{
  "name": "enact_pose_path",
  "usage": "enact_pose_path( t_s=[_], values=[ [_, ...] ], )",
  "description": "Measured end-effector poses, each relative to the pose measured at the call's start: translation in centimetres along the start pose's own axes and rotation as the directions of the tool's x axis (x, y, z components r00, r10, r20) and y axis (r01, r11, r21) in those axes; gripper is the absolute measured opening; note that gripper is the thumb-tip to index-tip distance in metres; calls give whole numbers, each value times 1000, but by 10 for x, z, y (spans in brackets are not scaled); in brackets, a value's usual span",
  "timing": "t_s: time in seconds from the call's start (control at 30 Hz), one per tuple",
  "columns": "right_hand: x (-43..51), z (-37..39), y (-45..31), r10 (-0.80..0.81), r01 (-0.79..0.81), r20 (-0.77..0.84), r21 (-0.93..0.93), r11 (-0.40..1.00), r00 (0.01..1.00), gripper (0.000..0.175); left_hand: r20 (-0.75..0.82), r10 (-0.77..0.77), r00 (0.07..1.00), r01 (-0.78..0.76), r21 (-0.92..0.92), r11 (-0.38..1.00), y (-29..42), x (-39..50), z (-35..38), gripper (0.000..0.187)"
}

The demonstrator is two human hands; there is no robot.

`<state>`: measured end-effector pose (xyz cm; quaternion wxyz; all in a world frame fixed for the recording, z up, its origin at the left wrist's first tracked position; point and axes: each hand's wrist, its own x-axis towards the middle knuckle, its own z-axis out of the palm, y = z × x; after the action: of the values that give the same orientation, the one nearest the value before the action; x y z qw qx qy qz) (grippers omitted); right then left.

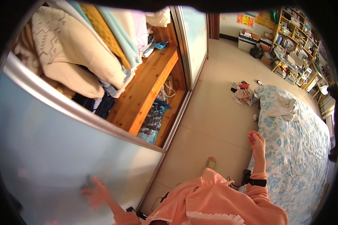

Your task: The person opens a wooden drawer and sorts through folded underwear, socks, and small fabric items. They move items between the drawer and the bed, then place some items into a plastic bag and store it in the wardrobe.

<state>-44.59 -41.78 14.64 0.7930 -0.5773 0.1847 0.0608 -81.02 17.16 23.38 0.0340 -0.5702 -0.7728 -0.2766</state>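
Note:
My left hand [97,192], blurred and with its fingers spread, is at the frosted sliding door [73,157] of a wardrobe; whether it touches the panel is unclear. My right hand [256,142] hangs beside the bed with its fingers loosely curled and nothing visible in it. Through the wardrobe's opening, a cream knitted sweater [84,53], a mustard garment [107,33] and light blue garments hang over a wooden shelf [149,87]. Below the shelf lie plastic-wrapped dark items [153,118].
A bed with a blue-flowered sheet [287,146] stands at the right, a pale garment [287,108] on it. A clothes pile [243,94] lies on the tiled floor [214,112] near its corner. Bookshelves [295,31] and boxes [246,42] stand at the back right.

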Motion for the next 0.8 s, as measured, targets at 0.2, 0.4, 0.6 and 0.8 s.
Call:
enact_pose_path(
  t_s=[0.2, 0.4, 0.6, 0.8],
  values=[
    [66, -67, -43, -31, 31, -95, 0, 1000, 995, 23, -261, 527, 809, -571, -564, 596, 177, -109, -2, 110],
    [117, -107, -58, -22, 26, -112, 29, 999, 993, 22, -205, 363, 909, -416, -366, 833, 238, -105, 21, 120],
    [152, -144, -56, -8, 14, -153, 38, 999, 988, 22, -264, 254, 931, -315, -226, 922, 244, -105, 36, 115],
    [189, -136, -64, 42, -42, -250, 7, 999, 967, 25, -342, 429, 836, -504, -171, 846, 268, -202, 82, 92]
  ],
)
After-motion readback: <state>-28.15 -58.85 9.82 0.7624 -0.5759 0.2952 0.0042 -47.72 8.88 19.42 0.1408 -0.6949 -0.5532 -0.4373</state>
